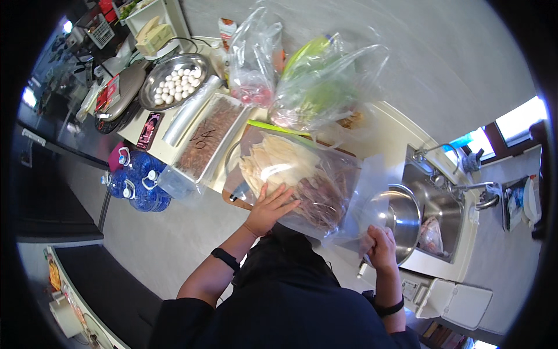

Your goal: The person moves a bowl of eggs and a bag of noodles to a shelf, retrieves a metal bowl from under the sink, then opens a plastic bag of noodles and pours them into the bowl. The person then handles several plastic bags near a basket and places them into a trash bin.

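Note:
A large clear plastic bag (348, 174) lies across a wooden cutting board (230, 199) at the counter's front edge. Inside it are pale, flat pieces of food (279, 157) and a darker, purplish-brown portion (320, 198); I cannot tell what food it is. My left hand (270, 209) rests with fingers spread on the bag's near side, over the food. At the bag's right end, my right hand (380, 246) is closed on the plastic, beside a steel bowl (403, 218). A bright green strip (279, 128) lies along the bag's far edge.
Left of the bag stand a wrapped tray of minced meat (213, 135), a roll of plastic film (192, 111), a phone (149, 131) and a steel bowl of small white eggs (176, 85). Bagged green vegetables (318, 91) stand behind. A sink (451, 209) holds a bagged item (431, 237).

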Motion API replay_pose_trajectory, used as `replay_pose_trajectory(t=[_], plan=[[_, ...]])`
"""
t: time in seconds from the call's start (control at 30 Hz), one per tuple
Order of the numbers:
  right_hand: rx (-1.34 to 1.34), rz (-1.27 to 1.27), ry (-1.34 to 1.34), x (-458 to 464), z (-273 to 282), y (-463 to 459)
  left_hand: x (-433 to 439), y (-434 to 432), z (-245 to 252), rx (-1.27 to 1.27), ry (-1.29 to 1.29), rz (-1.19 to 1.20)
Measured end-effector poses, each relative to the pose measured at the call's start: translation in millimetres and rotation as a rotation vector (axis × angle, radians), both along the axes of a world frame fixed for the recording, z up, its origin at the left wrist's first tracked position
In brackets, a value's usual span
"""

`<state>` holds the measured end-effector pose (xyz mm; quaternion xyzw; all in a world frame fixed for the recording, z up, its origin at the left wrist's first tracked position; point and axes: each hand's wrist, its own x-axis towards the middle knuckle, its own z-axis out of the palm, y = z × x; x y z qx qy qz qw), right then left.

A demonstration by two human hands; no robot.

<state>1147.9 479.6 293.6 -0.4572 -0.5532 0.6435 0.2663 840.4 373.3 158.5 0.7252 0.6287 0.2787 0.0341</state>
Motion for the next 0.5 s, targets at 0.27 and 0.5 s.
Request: replay_pose_trajectory(t=[0.27,0.5], plan=[[-0.228,-0.213,0.221,31,-22,-6,-6,-4,-1,-0.037,-0.009,-0.01],[-0.054,0.181,-0.452,47,-15,11,7,-8,47,-0.47,0.109,-0.053]])
